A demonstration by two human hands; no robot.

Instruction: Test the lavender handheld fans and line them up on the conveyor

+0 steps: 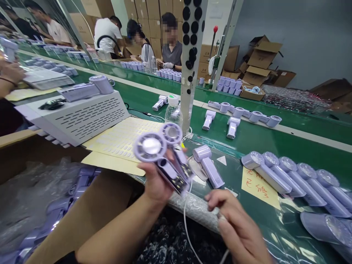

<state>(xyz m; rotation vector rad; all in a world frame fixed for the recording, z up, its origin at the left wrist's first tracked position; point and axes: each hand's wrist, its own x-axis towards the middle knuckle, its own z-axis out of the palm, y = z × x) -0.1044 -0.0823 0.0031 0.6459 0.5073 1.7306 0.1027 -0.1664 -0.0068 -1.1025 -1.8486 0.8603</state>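
My left hand (157, 187) is closed around two purple handheld fans, a nearer fan (150, 146) and a farther fan (172, 132). Their round heads point up and away, and circuit boards show along the opened handles. Lower right, my right hand (240, 225) has its thumb and fingers pinched together; whatever is between them is too small to make out. A white cable (187, 223) hangs in a loop between my hands, its lower end passing near my right hand. Just beyond, another purple fan (210, 168) lies on the green bench.
Several finished-looking fans (288, 176) lie in a row at right, beside a yellow note (258, 187). A grey vented box (90, 113), sticker sheets (118, 139) and a bottle (173, 112) stand left of a metal post (191, 73). An open carton (110, 198) holds more fans. Co-workers sit across the conveyor (253, 139).
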